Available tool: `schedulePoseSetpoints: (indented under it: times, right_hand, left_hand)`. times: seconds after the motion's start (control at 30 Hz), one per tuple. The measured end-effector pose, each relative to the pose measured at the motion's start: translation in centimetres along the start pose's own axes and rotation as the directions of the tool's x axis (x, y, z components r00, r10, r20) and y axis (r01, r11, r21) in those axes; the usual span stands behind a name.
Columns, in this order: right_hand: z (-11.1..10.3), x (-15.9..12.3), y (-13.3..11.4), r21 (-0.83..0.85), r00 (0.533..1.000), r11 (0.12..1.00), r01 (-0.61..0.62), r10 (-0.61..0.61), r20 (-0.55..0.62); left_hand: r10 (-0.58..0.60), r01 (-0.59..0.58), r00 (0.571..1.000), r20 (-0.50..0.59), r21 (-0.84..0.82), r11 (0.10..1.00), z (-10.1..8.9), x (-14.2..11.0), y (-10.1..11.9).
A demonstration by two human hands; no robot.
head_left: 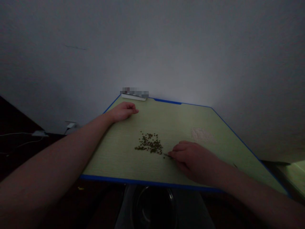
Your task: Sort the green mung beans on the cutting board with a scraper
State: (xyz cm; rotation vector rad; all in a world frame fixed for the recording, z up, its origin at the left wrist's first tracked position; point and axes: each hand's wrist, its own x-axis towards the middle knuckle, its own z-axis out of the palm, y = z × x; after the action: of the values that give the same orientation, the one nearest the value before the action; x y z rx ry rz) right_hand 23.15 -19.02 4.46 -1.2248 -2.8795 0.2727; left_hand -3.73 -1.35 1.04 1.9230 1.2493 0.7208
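1. Nearest, below the board's near blue edge and between my arms, sits a glass bowl [153, 206]. It looks dark inside; contents cannot be made out.
2. My right hand [194, 160] rests low on a green board [114, 156], curled and pinching a thin dark sliver [168, 155]. Its tip points left toward the beans. What it is cannot be told; it looks light and stiff. It would be best held where it already is, near its base.
3. Just left of and beyond that tip lie mung beans, by the look of them [149, 143], in a loose scatter on the bare board. They seem small, hard, light and round, so likely to roll at a nudge. Single beans at the cluster's edge look easiest to take; a fingertip or the sliver's tip would suit better than a grip.
4. Beyond my right hand, toward the right, lies a pale patch [202, 135] on the board. A small dark fleck [235, 165] lies to the hand's right.
5. My left hand [123, 112] lies well apart from the right, near the board's far left corner, loosely curled. I cannot tell whether it holds anything.
6. Farthest, past my left hand, a white power strip [133, 97] sits against the wall [152, 47]. Nothing stands between my right hand and the beans.
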Motion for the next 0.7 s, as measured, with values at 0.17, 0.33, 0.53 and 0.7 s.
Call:
schedulePoseSetpoints:
  times: [0.17,0.33,0.53,0.7]
  right_hand:
    - [0.2,0.2,-0.1,-0.003,1.000,1.000,0.012,-0.012,-0.011]
    - [0.3,1.0,0.0,-0.034,1.000,0.999,-0.008,0.008,-0.021]
    - [-0.1,1.3,0.0,-0.019,1.000,1.000,0.001,-0.001,-0.005]
    - [-0.7,0.5,-0.6,0.017,0.998,0.999,0.028,-0.029,0.062]
  left_hand:
    - [-0.012,0.012,1.000,0.008,0.000,1.000,0.0,0.1,-0.1]
    - [0.006,-0.006,1.000,0.002,0.016,1.000,0.0,0.1,-0.2]
    - [0.009,-0.009,1.000,0.015,-0.008,1.000,0.0,0.1,0.0]
    - [0.011,-0.011,1.000,0.007,0.009,1.000,0.0,0.3,-0.4]
